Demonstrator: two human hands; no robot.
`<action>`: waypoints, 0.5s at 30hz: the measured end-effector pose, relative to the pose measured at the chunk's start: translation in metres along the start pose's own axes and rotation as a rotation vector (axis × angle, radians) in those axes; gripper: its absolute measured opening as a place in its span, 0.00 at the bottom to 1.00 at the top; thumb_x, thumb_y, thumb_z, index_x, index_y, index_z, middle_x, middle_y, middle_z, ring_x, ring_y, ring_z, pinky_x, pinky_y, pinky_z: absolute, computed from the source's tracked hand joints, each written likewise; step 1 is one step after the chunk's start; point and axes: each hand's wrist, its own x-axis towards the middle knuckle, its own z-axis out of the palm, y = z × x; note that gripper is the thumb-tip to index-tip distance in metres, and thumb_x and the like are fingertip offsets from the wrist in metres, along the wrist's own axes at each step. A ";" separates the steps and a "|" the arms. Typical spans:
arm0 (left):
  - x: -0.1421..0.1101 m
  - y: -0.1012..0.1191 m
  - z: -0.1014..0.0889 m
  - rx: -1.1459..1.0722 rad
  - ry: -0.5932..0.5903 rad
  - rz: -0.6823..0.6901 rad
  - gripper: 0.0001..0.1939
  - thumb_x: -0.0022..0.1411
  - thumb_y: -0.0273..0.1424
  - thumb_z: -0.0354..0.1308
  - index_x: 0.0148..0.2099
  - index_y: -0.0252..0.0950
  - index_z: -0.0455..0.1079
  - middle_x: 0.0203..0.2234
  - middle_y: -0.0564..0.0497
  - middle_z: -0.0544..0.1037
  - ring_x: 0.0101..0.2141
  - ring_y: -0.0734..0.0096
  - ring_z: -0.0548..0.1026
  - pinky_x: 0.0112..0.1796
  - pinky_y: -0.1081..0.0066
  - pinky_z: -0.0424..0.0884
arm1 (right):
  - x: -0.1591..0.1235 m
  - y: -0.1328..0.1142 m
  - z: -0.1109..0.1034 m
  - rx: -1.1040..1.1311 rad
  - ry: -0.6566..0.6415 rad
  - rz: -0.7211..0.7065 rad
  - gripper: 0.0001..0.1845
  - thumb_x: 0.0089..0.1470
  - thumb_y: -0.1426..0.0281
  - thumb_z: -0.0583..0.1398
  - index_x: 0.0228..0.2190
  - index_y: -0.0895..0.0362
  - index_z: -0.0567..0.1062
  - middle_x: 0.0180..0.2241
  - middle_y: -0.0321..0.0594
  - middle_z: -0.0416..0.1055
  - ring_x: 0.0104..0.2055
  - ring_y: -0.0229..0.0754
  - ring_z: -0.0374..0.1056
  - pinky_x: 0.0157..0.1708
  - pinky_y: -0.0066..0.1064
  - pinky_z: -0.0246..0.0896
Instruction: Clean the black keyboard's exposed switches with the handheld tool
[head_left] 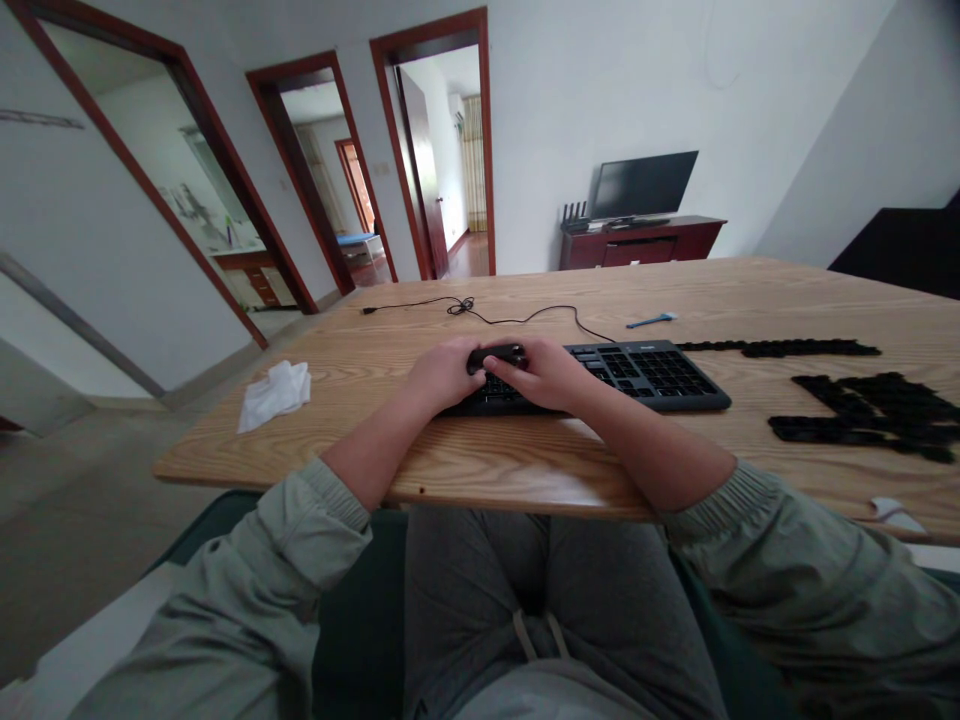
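Lap (555, 610) below; hands (450, 375) clasp black object (496, 356) over keyboard (645, 375).

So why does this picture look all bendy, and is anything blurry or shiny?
In the head view, the red-brown door frame leans and the wooden tabletop looks stretched, as a very wide lens does. Also in the head view, pale glare lies near the table's front edge, while the computer keyboard looks fairly sharp.

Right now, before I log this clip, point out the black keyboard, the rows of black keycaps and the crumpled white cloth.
Black keyboard (645, 375): head view, on the right-hand block of keys.
Rows of black keycaps (862, 425): head view, on the middle of the group.
Crumpled white cloth (274, 395): head view, on its middle.
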 end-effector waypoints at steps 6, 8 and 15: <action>-0.003 0.007 0.013 0.052 0.098 -0.135 0.23 0.62 0.33 0.55 0.60 0.45 0.68 0.45 0.47 0.80 0.43 0.57 0.77 0.41 0.63 0.71 | 0.002 0.007 -0.004 0.069 0.064 0.052 0.18 0.60 0.63 0.58 0.45 0.60 0.79 0.44 0.44 0.79 0.46 0.44 0.73 0.51 0.35 0.64; -0.003 0.006 0.014 0.067 0.094 -0.144 0.23 0.62 0.32 0.54 0.60 0.44 0.67 0.44 0.47 0.80 0.41 0.59 0.77 0.40 0.65 0.71 | 0.003 0.010 -0.003 0.088 0.063 0.058 0.18 0.60 0.62 0.59 0.45 0.60 0.79 0.44 0.44 0.79 0.46 0.44 0.73 0.50 0.35 0.64; 0.002 -0.005 0.016 -0.102 0.121 -0.174 0.19 0.59 0.32 0.58 0.53 0.38 0.67 0.40 0.47 0.79 0.38 0.64 0.76 0.38 0.67 0.70 | 0.010 0.008 -0.005 0.056 0.027 0.081 0.19 0.62 0.59 0.56 0.41 0.59 0.80 0.40 0.43 0.79 0.38 0.42 0.72 0.41 0.31 0.63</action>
